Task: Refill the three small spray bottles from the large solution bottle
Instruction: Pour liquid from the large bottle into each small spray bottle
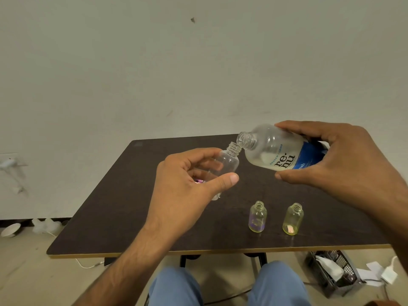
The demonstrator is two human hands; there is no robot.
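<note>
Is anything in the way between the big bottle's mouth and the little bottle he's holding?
Nothing visible. The large bottle in the right hand tips its open mouth beside the uncapped small bottle in the left hand.

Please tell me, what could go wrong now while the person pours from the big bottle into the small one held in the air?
1. The large solution bottle mouth sits beside the held small bottle neck, not clearly over it; liquid may spill onto the table.
2. Both bottles are held in the air by the left hand and right hand, so a small shake could misalign them.
3. The two open bottles stand near the edge and under the right forearm, and could be knocked over.
</note>
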